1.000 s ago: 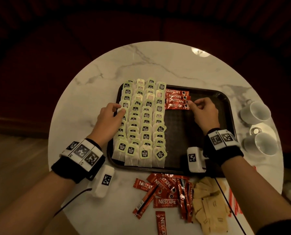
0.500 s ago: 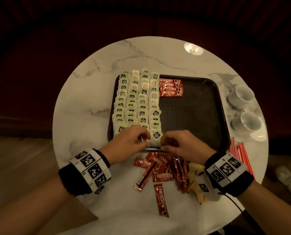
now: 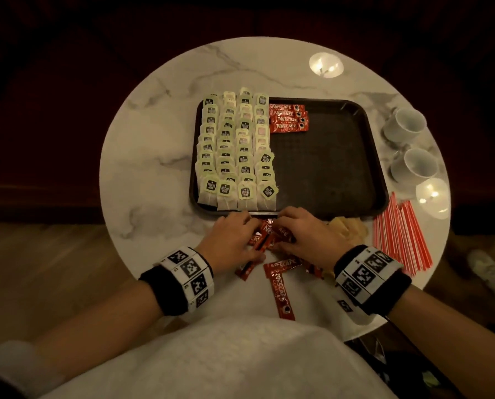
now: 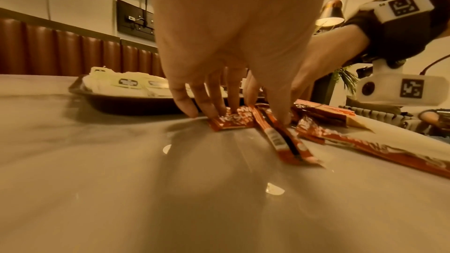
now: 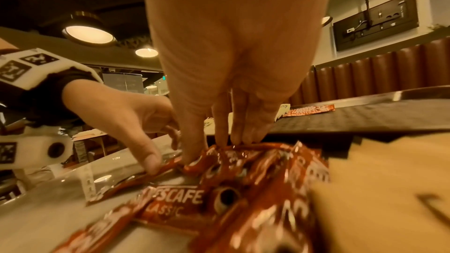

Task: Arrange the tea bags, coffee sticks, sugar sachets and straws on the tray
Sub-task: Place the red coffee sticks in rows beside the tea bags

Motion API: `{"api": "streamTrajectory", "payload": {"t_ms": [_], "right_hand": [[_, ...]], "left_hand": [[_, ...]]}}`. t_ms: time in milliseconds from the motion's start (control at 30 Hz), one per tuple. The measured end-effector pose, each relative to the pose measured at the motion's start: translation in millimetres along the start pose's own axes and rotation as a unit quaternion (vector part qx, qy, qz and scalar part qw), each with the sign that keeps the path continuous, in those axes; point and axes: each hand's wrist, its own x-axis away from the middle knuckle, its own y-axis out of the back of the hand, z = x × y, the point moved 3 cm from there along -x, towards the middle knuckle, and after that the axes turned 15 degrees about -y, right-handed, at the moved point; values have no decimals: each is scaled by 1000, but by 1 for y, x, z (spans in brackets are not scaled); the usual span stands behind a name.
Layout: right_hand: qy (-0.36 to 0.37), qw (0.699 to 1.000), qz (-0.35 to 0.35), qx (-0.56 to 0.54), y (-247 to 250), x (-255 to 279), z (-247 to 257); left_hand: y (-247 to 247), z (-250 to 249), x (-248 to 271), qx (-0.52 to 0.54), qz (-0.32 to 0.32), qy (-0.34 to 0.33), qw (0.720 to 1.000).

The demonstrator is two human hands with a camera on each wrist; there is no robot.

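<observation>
Now that both hands have come back from the tray (image 3: 376,156) to the loose coffee sticks (image 3: 278,272) just in front, left hand (image 3: 232,237) and right hand (image 3: 304,234) finger them, fingers curled; another batch seems due.

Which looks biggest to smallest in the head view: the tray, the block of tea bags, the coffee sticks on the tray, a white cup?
1. tray
2. block of tea bags
3 and 4. coffee sticks on the tray and nearer white cup: look alike, unranked.
</observation>
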Motion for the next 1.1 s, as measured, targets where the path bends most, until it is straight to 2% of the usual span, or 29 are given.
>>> {"api": "streamTrajectory", "payload": {"t_ms": [100,200,333,433,567,667,900,1000,1100], "right_hand": [[-11,1000,-23,-7,-6,3,3],[-33,999,-27,-17,-11,6,5],[-34,998,-42,-10,-14,7,9],[-34,998,-51,-4,-16,5,10],[-29,999,-26,-5,-17,4,12],[-39,998,-18,-42,-10,5,10],[-69,982,-32,-172,19,19,-16],[-73,975,-35,-209,22,25,-28],[-74,957,-35,-277,23,28,-35]], "left_hand": [[-2,-5,-4,-19,-12,4,1000],[-4,-5,-4,10,-3,5,1000],[-5,3,-2,55,23,18,998],[-7,5,-1,45,55,15,997],[-7,5,1,45,96,11,994],[-2,5,5,67,112,13,991],[10,-4,12,151,81,1,985],[3,-19,8,167,98,-29,981],[-10,-32,-1,167,86,-50,981]]}}
